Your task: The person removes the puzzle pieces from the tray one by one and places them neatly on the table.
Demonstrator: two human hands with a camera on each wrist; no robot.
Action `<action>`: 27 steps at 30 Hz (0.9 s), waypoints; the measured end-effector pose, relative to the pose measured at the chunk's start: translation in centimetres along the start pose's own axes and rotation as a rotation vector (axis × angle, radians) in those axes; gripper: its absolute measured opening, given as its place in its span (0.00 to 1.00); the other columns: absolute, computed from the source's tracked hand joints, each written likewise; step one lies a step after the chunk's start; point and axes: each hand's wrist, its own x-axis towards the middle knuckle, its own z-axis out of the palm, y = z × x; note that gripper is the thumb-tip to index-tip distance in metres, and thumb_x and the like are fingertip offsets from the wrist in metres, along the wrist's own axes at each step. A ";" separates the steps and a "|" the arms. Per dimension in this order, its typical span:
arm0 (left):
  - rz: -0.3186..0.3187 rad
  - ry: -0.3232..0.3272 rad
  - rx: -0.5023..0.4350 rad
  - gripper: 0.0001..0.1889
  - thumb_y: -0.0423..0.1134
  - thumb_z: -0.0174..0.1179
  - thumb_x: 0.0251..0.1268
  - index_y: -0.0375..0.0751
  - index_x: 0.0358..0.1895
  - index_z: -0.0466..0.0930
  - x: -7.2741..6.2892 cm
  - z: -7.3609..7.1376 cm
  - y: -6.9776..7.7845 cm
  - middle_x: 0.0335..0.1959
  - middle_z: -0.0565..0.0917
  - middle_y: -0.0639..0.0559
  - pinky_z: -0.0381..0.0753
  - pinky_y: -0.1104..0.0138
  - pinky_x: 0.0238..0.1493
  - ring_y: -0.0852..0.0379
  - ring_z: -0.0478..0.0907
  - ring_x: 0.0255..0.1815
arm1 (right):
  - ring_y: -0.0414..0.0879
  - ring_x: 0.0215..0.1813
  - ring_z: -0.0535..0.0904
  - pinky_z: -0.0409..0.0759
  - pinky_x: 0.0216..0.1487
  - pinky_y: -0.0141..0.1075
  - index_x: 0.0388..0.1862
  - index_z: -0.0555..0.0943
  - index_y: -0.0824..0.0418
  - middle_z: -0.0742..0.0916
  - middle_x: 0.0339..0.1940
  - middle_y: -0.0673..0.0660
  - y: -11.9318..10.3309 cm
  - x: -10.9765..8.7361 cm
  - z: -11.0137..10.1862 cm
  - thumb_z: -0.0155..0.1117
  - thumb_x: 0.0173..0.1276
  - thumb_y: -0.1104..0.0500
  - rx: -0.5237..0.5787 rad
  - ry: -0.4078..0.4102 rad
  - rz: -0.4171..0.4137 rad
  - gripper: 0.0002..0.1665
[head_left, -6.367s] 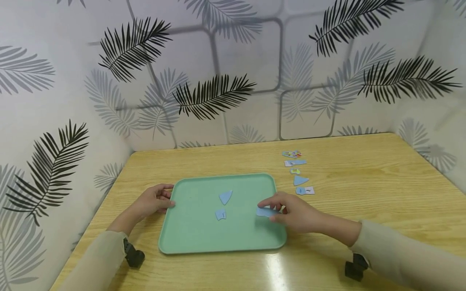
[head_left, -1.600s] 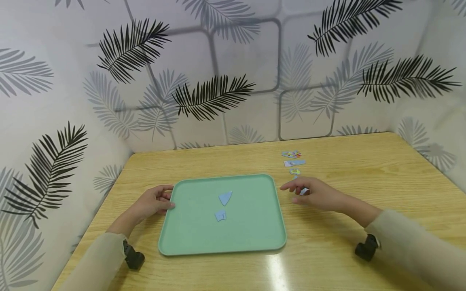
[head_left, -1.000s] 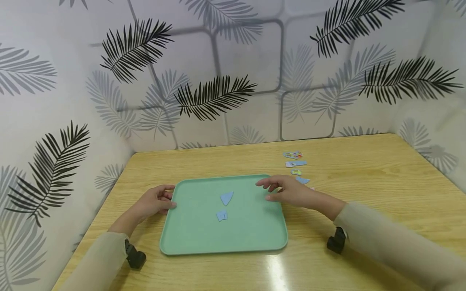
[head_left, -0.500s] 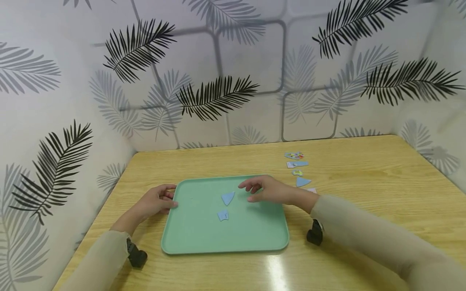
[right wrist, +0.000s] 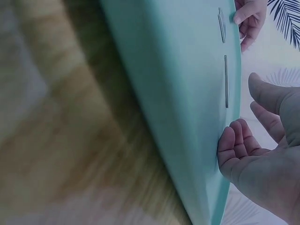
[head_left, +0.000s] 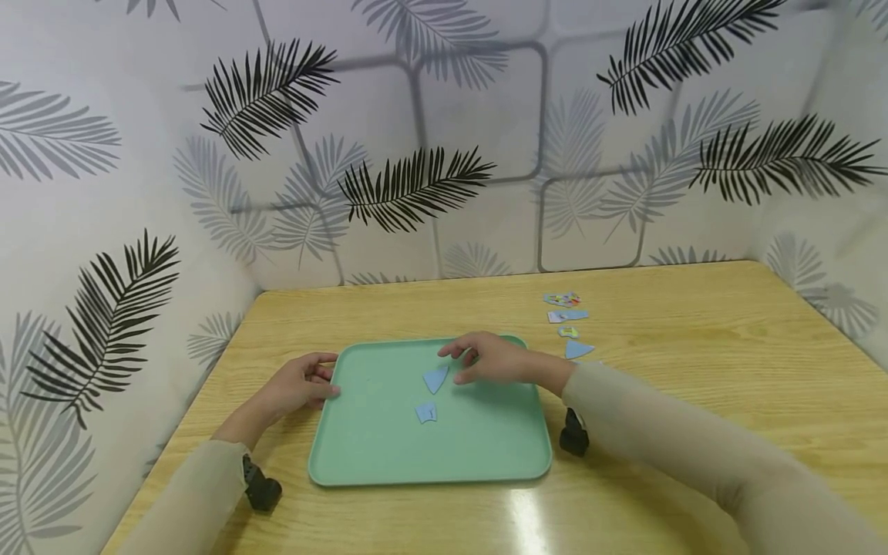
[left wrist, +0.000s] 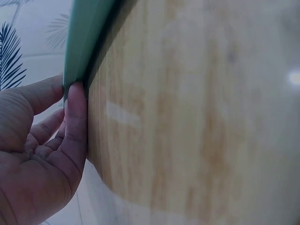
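A green tray [head_left: 368,455] lies on the wooden table. My left hand [head_left: 301,383] holds its left rim, thumb on one side and fingers on the other, as the left wrist view shows. Over the tray's upper right part is my right hand [head_left: 489,357], thumb and fingers apart, with nothing between them. Close by its fingertips lies a pointed, flat light-blue piece [head_left: 435,378]. Below that piece is a smaller flat blue piece [head_left: 426,412] with a dark print. In the right wrist view both pieces show edge-on; whether my fingers touch the tray is unclear.
To the right of the tray runs a column of flat pieces: a multicoloured one [head_left: 563,299], a long blue one [head_left: 569,316], a small yellow-green one [head_left: 568,331] and a blue triangle [head_left: 578,350]. My right sleeve [head_left: 666,424] crosses the table's right part. A patterned wall [head_left: 486,223] stands behind.
About six seconds ago my right hand held a blue piece over the tray's right side. Later it was by the column; since then it has moved left, over the tray. My left hand has stayed.
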 end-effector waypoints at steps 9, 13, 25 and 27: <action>0.001 -0.012 0.003 0.35 0.30 0.64 0.64 0.31 0.72 0.58 0.1 -0.1 -0.2 0.48 0.75 0.38 0.82 0.61 0.39 0.52 0.75 0.41 | 0.51 0.55 0.75 0.77 0.50 0.38 0.61 0.79 0.59 0.79 0.57 0.57 -0.2 1.5 0.2 0.72 0.62 0.63 0.010 -0.045 -0.005 0.28; 0.006 -0.017 0.004 0.36 0.31 0.64 0.64 0.31 0.72 0.57 0.1 -0.1 -0.2 0.48 0.74 0.38 0.82 0.60 0.39 0.52 0.75 0.41 | 0.49 0.53 0.75 0.76 0.50 0.37 0.61 0.79 0.58 0.79 0.55 0.57 -0.2 2.0 0.3 0.73 0.60 0.64 0.004 -0.062 -0.007 0.28; 0.004 -0.012 -0.002 0.35 0.30 0.64 0.64 0.30 0.72 0.58 0.3 -0.2 -0.2 0.47 0.75 0.39 0.82 0.61 0.37 0.53 0.76 0.40 | 0.47 0.48 0.74 0.75 0.49 0.39 0.60 0.80 0.56 0.80 0.53 0.56 -0.5 2.8 0.6 0.75 0.58 0.62 -0.089 -0.112 0.000 0.29; 0.002 -0.012 -0.004 0.35 0.30 0.64 0.63 0.30 0.72 0.58 0.4 -0.2 -0.4 0.46 0.75 0.39 0.83 0.61 0.37 0.54 0.76 0.39 | 0.47 0.49 0.74 0.75 0.50 0.39 0.60 0.81 0.56 0.80 0.54 0.56 -0.6 2.9 0.7 0.75 0.59 0.62 -0.112 -0.122 0.002 0.28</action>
